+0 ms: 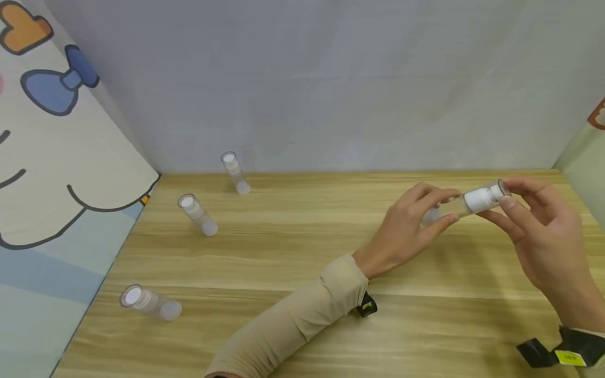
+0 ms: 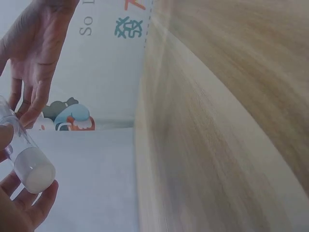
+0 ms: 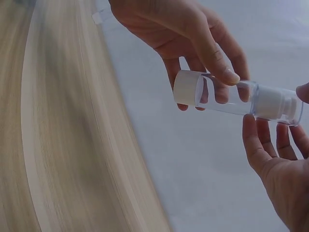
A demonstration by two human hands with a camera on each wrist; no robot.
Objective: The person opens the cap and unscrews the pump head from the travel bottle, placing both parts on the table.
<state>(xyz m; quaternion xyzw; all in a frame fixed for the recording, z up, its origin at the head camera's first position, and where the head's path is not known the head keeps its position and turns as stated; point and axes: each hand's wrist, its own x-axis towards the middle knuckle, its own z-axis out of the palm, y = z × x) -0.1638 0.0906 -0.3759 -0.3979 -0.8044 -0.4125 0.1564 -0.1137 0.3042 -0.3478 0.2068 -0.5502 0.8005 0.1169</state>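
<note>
Both hands hold a clear pump bottle [image 1: 479, 199] with a white base and a white pump under a transparent cap. It lies tilted above the right side of the table, its capped end toward the right. My left hand [image 1: 407, 227] grips the clear body near the base, thumb on one side and fingers on the other. At the capped end, my right hand [image 1: 548, 231] pinches the cap between thumb and fingers. The right wrist view shows the white collar [image 3: 268, 102] between the hands. In the left wrist view the white base [image 2: 35, 170] faces the camera.
Three similar bottles stand on the left of the wood-grain table [image 1: 283, 252]: a back bottle [image 1: 236, 173], a middle bottle [image 1: 198, 215] and a front bottle [image 1: 151, 303]. A pale cloth wall [image 1: 331, 84] rises behind the table. Printed cartoon panels [image 1: 52, 157] flank it.
</note>
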